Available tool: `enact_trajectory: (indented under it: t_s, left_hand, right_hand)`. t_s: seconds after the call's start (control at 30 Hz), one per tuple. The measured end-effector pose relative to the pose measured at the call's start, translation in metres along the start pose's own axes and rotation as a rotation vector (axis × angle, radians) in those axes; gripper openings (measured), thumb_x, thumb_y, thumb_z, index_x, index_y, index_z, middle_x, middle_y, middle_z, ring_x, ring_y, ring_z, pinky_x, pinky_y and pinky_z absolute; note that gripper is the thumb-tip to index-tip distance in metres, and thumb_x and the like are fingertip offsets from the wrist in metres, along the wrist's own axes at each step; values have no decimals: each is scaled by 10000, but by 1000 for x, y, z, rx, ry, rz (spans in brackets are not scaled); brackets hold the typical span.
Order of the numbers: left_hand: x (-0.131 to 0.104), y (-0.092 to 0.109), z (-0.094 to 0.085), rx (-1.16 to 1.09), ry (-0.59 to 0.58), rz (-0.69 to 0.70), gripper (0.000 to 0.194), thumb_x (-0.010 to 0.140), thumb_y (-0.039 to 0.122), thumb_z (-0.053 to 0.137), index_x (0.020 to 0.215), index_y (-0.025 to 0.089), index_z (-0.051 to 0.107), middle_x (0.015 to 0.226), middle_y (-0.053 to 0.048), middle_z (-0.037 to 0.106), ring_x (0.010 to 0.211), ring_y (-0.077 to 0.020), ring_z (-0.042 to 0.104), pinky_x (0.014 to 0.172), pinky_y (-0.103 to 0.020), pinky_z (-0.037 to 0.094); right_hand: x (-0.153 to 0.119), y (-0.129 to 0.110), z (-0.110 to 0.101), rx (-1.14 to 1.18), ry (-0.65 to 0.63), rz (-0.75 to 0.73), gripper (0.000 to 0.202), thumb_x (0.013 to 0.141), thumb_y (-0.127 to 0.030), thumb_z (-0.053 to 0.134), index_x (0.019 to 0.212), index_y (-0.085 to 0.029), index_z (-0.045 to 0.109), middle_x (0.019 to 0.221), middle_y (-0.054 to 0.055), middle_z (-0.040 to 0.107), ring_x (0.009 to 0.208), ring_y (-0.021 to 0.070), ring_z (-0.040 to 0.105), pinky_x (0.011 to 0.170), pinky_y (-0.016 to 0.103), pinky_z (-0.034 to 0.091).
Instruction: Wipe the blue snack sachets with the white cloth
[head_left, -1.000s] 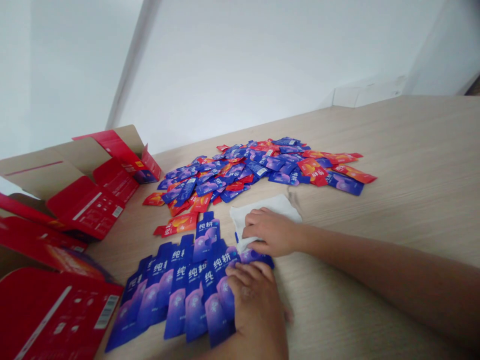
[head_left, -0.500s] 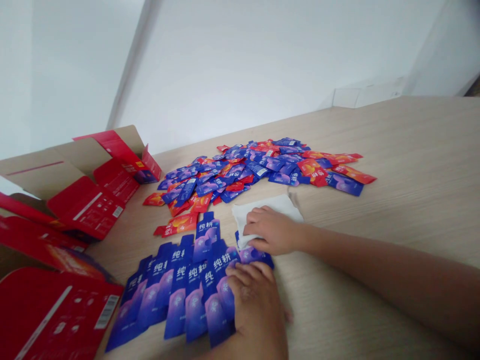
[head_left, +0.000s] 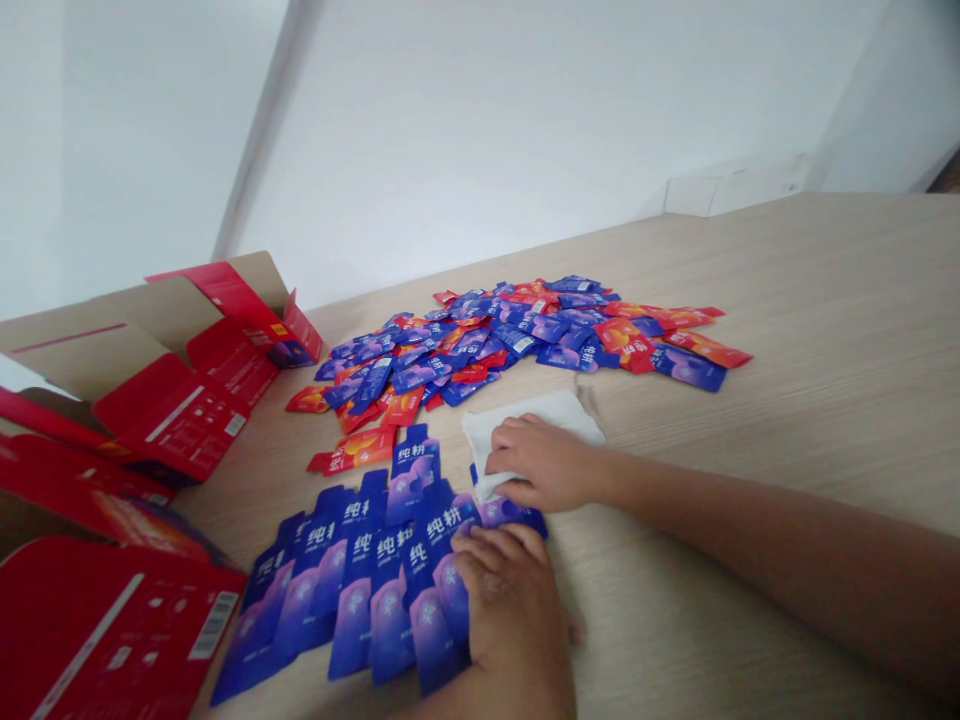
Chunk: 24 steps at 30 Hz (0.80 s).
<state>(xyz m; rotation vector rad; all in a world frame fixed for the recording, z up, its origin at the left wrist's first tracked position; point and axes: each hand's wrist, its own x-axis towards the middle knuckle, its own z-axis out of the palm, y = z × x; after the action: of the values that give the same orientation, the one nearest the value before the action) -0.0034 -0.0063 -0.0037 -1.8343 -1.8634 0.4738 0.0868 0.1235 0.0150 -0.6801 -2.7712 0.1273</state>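
My right hand (head_left: 544, 462) is closed on a folded white cloth (head_left: 559, 410), pressing part of it onto a blue sachet (head_left: 499, 510). Just nearer to me, my left hand (head_left: 514, 600) has its fingers curled over the lower edge of that same sachet, pinning it. The thumb is mostly hidden. To the left of this hand lies an overlapping fan of blue-purple sachets (head_left: 390, 590) with white lettering, laid face up. One more blue sachet (head_left: 412, 465) sticks out at the top of the fan.
A heap of mixed blue and red-orange sachets (head_left: 480, 340) spreads over the wooden table (head_left: 787, 400) behind the hands. Open red cartons (head_left: 187, 420) with raised flaps stand along the left side. At the back, the table meets a white wall (head_left: 525, 120).
The white cloth and my right hand have shifted very slightly to the left. My left hand, the sachets and the cartons look the same.
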Motion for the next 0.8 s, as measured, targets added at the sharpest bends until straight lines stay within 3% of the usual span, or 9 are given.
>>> enact_trajectory:
  t_s: [0.13, 0.3, 0.4, 0.63, 0.8]
  left_hand:
    - [0, 0, 0, -18, -10, -3, 805, 446, 574, 755, 1064, 74, 632, 1082, -285, 640, 1023, -448, 570, 833, -456, 436]
    - [0, 1, 1, 16, -12, -4, 660, 566, 499, 708, 1075, 87, 624, 1100, -273, 638, 1029, -443, 572, 812, -475, 435]
    - [0, 1, 2, 9, -9, 3, 698, 554, 530, 711, 1075, 74, 616, 1097, -286, 633, 1026, -449, 570, 825, -480, 420]
    - [-1, 1, 3, 27, 12, 14, 712, 546, 558, 705, 1070, 83, 621, 1080, -282, 641, 1014, -454, 573, 815, -489, 404]
    - [0, 1, 2, 11, -14, 6, 749, 509, 547, 731, 1080, 75, 615, 1104, -290, 627, 1031, -459, 563, 815, -493, 417]
  right_hand:
    - [0, -6, 2, 36, -8, -83, 254, 854, -379, 513, 988, -201, 637, 973, 82, 572, 937, 224, 468, 838, 372, 322]
    - [2, 1, 0, 10, 3, 83, 249, 861, -373, 514, 958, -179, 636, 952, 90, 568, 922, 228, 475, 809, 365, 326]
    - [1, 4, -2, -1, 4, 103, 234, 858, -360, 520, 943, -174, 633, 948, 88, 570, 918, 228, 477, 800, 361, 330]
    - [1, -1, 1, 43, -9, -56, 265, 854, -382, 519, 997, -191, 633, 956, 86, 572, 928, 226, 473, 823, 367, 334]
    - [2, 1, 0, -17, 14, 87, 247, 854, -375, 525, 946, -175, 639, 940, 94, 570, 919, 235, 470, 806, 372, 334]
